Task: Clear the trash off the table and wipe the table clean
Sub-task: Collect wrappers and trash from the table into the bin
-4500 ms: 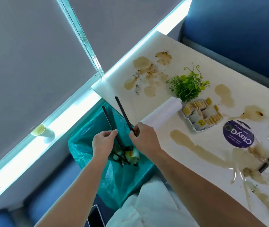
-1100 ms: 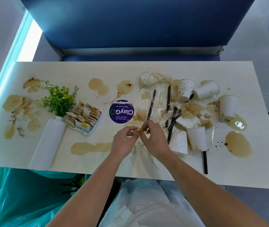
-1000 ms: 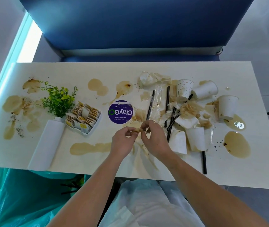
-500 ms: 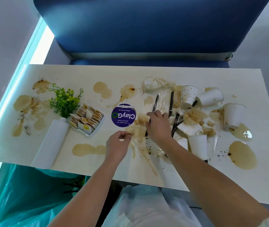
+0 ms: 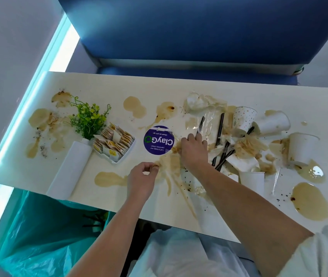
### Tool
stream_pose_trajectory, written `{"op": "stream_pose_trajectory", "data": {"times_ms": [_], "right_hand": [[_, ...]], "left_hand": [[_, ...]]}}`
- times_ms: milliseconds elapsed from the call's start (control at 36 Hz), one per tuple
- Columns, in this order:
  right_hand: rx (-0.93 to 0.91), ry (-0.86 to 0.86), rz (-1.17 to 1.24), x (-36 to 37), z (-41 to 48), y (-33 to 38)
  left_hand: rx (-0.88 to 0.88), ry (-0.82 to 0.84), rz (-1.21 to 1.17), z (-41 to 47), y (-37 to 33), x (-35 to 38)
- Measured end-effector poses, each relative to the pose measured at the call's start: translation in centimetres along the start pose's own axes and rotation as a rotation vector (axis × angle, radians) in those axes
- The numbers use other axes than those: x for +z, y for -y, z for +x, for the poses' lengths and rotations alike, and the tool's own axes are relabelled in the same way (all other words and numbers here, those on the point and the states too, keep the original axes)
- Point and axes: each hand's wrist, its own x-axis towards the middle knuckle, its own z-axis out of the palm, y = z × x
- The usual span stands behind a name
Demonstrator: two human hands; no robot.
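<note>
Left hand (image 5: 142,180): fingers curled, thumb and forefinger pinching the edge of the soggy tissue (image 5: 165,164).
Soggy tissue: spread flat between both hands.
Right hand (image 5: 194,150): knuckles up, fingers curled downward; hold hidden, cannot tell.
Wrapped straw (image 5: 201,122): just beyond the right fingertips; long axis pointing away, far end tilted slightly right.
Paper cup (image 5: 252,180): upside down, right of the right forearm.
</note>
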Motion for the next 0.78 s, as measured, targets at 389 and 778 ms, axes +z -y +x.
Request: {"op": "stream_pose_trajectory", "data": {"times_ms": [389,778], "right_hand": [[0.043,-0.002,0.105,0.2,0.6,0.7],[-0.078,-0.130,0.246,1.0,-2.0,-0.4]], "left_hand": [[-0.021,-0.026,-0.010,0.5,0.5,-1.3],[-0.022,-0.033,-0.001,0.3,0.3,-1.2]]}}
